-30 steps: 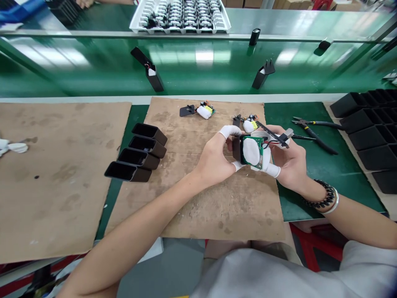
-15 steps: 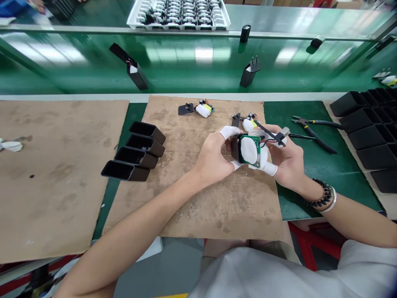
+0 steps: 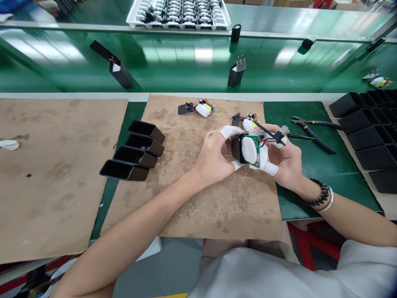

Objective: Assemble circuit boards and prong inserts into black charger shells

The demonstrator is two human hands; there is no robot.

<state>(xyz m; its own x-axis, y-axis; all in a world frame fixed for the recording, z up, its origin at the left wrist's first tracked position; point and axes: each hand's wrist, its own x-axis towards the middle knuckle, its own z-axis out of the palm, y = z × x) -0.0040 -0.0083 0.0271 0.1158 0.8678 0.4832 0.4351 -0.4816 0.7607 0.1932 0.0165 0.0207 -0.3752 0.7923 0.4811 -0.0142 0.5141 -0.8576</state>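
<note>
Held just above the worktop (image 3: 310,178), a board (image 3: 249,150) looks partway into its shell (image 3: 235,149): left hand (image 3: 214,159) fingers grip the shell, right hand (image 3: 288,163) fingers clasp the board, wired cap (image 3: 280,135) trailing outside.

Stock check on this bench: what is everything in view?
Open black plastic housings: four, black, row left of hands.
Stacked black housings: several, black, right edge.
Loose green circuit boards with white pads: two, cardboard's far side.
Black-handled cutters: one, green mat.
White parts tray: one, far shelf.
Black charger bodies: several, green conveyor.
Brown cardboard sheets: two, bench.
Black plastic housing with green circuit board: one, held.
Left hand: white finger cots, grips housing.
Right hand: grips board, beaded bracelet.
</note>
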